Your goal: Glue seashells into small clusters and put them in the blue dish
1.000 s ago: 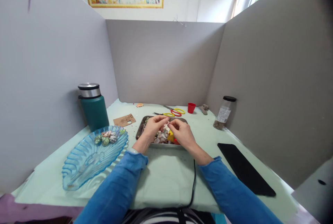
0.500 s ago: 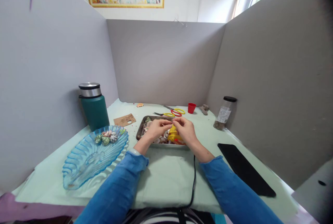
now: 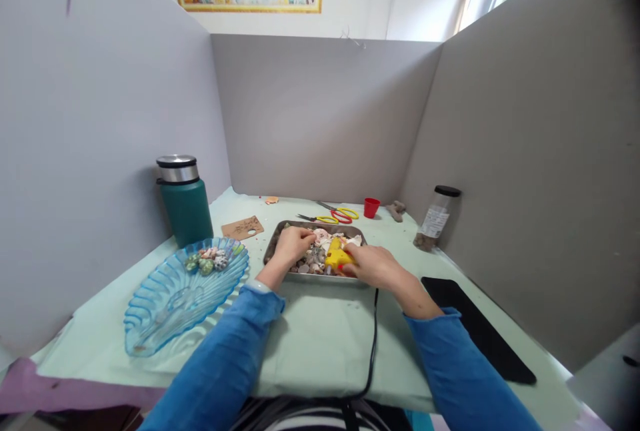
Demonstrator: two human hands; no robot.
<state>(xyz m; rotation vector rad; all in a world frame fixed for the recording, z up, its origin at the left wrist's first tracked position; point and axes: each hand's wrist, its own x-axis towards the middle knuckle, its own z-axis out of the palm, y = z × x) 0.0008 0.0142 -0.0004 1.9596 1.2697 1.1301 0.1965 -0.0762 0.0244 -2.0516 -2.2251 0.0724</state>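
A metal tray (image 3: 320, 278) full of seashells (image 3: 314, 259) lies in front of me. On the shells rests a yellow hot glue gun (image 3: 336, 254) with a red trigger. My right hand (image 3: 376, 265) reaches in from the right with its fingers closed about the glue gun's handle. Over the tray's left part is my left hand (image 3: 291, 245), thumb and fingertips pinched together. Whatever sits in that pinch is too small to make out.
A blue shell-shaped dish (image 3: 165, 304) holds several speckled shell pieces on the left, beside a green flask (image 3: 186, 207). Scissors (image 3: 320, 219), a red cup (image 3: 371, 207) and a wooden card (image 3: 243, 228) stand behind. A jar (image 3: 434, 221) and black pad (image 3: 473, 324) are right.
The hands were together above the tray and have parted. My right hand has moved down and right onto the glue gun; my left has shifted slightly left, still pinched.
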